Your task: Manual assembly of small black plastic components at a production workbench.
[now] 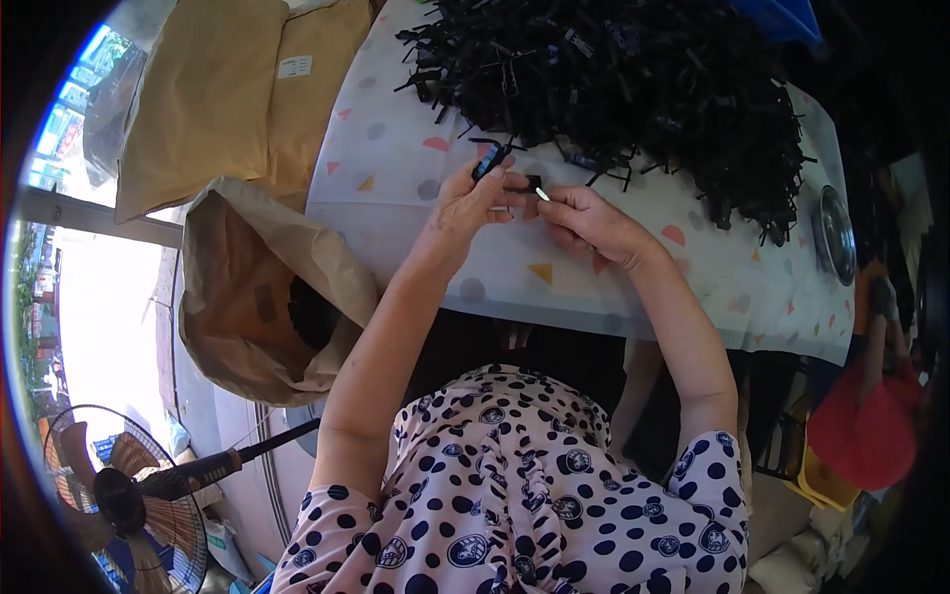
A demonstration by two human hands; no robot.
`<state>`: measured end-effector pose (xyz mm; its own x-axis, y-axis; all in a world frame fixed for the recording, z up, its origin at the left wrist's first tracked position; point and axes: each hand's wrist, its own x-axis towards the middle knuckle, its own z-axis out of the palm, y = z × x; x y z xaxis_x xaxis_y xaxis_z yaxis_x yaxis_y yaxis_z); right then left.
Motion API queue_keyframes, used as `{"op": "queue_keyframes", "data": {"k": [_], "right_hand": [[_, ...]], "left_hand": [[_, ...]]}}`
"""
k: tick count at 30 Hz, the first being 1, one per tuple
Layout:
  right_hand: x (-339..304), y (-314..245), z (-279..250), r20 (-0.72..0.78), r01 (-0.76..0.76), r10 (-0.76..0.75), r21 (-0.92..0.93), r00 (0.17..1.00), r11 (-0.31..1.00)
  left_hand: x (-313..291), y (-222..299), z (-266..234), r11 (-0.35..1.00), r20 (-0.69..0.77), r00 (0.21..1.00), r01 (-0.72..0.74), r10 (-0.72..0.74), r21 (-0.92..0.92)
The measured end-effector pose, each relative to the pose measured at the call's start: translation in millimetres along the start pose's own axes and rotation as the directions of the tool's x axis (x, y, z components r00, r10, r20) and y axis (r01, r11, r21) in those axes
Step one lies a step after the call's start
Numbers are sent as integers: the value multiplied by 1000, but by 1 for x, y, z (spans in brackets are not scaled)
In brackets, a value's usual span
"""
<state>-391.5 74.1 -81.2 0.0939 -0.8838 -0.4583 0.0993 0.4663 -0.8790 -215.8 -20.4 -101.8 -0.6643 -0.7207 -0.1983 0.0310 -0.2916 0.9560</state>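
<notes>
My left hand (473,201) is closed around a small black plastic piece (488,161) with a bluish shine on one face and thin prongs at its end. Close beside it, my right hand (591,220) pinches a small tool with a short, shiny, blade-like tip (541,194). That tip meets a dark bit (533,182) near the left fingertips; I cannot tell whether the bit belongs to the held piece. Just beyond both hands lies a big tangled heap of black plastic pieces (594,84), many with thin arms.
The heap rests on a table with a white patterned cloth (396,223). A metal bowl (836,236) sits at its right edge, a blue bin (787,18) behind. At left stand an open paper sack (223,327) with black contents, flat brown sacks (203,99) and a fan (124,495). Someone in red (863,431) is at right.
</notes>
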Motion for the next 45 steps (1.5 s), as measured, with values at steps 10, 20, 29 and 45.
{"op": "queue_keyframes", "data": {"k": [10, 20, 29, 45], "right_hand": [[-23, -12, 36, 122, 324, -304, -212, 945, 922], [-68, 37, 90, 60, 513, -518, -277, 853, 813], [-65, 93, 126, -126, 479, -545, -342, 829, 808], [-79, 100, 139, -234, 414, -431, -120, 871, 902]], "left_hand": [[-83, -6, -11, 980, 467, 869, 87, -162, 180], [-135, -20, -11, 996, 293, 956, 38, -13, -80], [-159, -51, 0, 947, 147, 978, -181, 146, 265], [-164, -52, 6, 988, 99, 984, -150, 146, 29]]}}
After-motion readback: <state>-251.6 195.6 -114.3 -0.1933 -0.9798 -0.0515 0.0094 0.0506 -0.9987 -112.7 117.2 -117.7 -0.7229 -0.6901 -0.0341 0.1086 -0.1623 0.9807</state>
